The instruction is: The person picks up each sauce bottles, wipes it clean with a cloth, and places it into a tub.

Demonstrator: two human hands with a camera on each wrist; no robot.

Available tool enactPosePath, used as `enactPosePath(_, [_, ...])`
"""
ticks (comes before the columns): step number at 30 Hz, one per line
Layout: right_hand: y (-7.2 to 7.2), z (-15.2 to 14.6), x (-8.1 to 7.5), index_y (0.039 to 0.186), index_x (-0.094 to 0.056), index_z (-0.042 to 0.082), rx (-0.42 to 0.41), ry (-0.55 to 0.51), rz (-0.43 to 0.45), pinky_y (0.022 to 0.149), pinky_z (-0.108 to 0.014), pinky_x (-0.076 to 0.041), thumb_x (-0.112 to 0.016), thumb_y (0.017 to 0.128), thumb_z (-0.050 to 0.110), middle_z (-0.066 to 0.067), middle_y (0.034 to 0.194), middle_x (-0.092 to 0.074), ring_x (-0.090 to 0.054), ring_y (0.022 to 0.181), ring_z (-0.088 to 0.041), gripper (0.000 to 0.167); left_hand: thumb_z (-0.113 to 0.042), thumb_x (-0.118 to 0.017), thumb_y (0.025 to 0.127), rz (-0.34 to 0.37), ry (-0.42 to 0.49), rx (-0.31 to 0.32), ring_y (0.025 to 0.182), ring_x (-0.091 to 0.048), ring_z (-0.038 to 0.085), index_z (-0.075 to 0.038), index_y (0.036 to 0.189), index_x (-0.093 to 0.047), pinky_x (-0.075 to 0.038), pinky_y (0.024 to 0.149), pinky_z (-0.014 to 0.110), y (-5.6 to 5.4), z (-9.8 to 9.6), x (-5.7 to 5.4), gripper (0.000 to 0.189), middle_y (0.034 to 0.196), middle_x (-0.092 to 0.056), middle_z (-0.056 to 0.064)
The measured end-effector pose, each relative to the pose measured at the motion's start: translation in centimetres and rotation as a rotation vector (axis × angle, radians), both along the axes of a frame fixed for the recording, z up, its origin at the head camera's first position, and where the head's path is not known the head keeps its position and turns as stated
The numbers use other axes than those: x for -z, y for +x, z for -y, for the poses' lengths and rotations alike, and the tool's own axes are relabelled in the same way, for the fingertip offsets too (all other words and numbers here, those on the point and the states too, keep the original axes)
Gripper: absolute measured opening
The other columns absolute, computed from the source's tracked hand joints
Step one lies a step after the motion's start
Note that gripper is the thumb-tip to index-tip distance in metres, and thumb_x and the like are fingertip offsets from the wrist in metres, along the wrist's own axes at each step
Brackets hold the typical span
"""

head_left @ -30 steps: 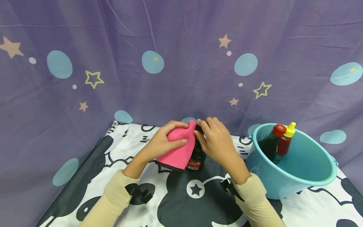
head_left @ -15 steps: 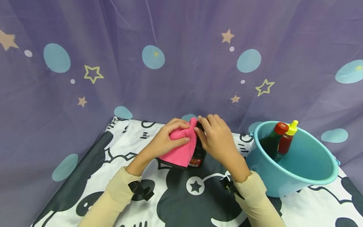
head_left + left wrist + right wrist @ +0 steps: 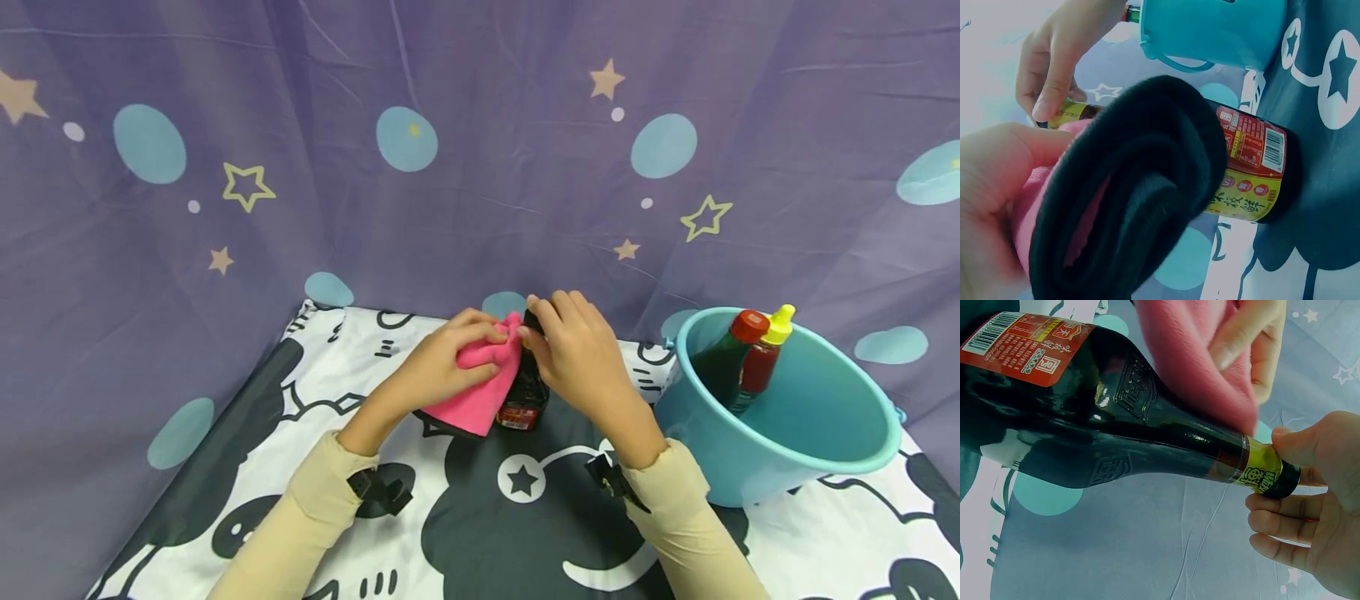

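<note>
A dark soy sauce bottle with a red and yellow label stands upright on the patterned cover. My right hand pinches its black cap at the top, thumb on one side and fingers on the other. My left hand grips a folded pink cloth with a black border, thumb in front and fingers over the top. The cloth lies along the bottle's left side, its upper end against the neck just below the cap. In the left wrist view the cloth's black edge hides part of the bottle.
A light blue bucket stands to the right, close to my right forearm. Inside lean a green bottle with a red cap and a red bottle with a yellow nozzle top. A purple curtain hangs behind.
The head view has shifted slightly, so the scene sits higher. The pink cloth looks more bunched in my left hand at the bottle's neck. My right hand keeps its hold on the cap.
</note>
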State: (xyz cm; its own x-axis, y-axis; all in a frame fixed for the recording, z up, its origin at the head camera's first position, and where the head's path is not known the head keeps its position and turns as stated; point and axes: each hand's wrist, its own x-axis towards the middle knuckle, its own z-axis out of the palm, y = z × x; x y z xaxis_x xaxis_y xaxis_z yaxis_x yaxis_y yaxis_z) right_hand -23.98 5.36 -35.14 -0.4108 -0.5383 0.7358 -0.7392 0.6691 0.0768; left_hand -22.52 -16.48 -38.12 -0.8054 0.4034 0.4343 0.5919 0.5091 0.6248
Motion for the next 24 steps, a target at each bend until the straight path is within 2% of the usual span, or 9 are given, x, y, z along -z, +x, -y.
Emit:
enactPosePath(7, [0.47,0.08,0.06,0.116,-0.068,-0.003,0.014,0.014,0.007,0.064,-0.038,-0.046,-0.072,0.095,0.022,-0.013,0.086,-0.060,-0.052,0.073,-0.027,0.032,-0.015,-0.075,0.089,0.040,-0.134,-0.028,0.115,-0.065,0.023,-0.013,0.116,-0.072,-0.054,0.095,0.043,0.59,0.22,0.25,0.027,0.131,-0.060,0.004])
enactPosePath(13, [0.46,-0.01,0.13,0.116,-0.068,-0.002,0.029,0.015,0.004,0.066,-0.038,-0.047,-0.073,0.095,0.022,-0.012,0.087,-0.061,-0.052,0.075,-0.027,0.033,-0.014,-0.075,0.088,0.025,-0.184,-0.020,0.113,-0.065,0.023,-0.012,0.116,-0.072,-0.053,0.095,0.043,0.46,0.21,0.32,0.028,0.129,-0.062,0.004])
enactPosePath(18, [0.23,-0.01,-0.04,0.116,-0.067,-0.002,0.025,0.013,-0.011,0.066,-0.039,-0.046,-0.072,0.095,0.021,-0.013,0.088,-0.060,-0.051,0.074,-0.027,0.032,-0.014,-0.075,0.086,0.007,-0.242,-0.039,0.112,-0.065,0.021,-0.014,0.113,-0.072,-0.052,0.095,0.044,0.31,0.17,0.08,0.027,0.126,-0.062,0.001])
enactPosePath(24, [0.30,-0.04,0.03,0.115,-0.067,-0.003,0.024,0.005,0.002,0.066,-0.038,-0.045,-0.071,0.096,0.021,-0.013,0.087,-0.060,-0.051,0.073,-0.027,0.031,-0.013,-0.077,0.084,0.029,-0.297,-0.057,0.105,-0.065,0.020,-0.016,0.110,-0.072,-0.053,0.090,0.042,0.36,0.11,0.11,0.027,0.123,-0.062,0.000])
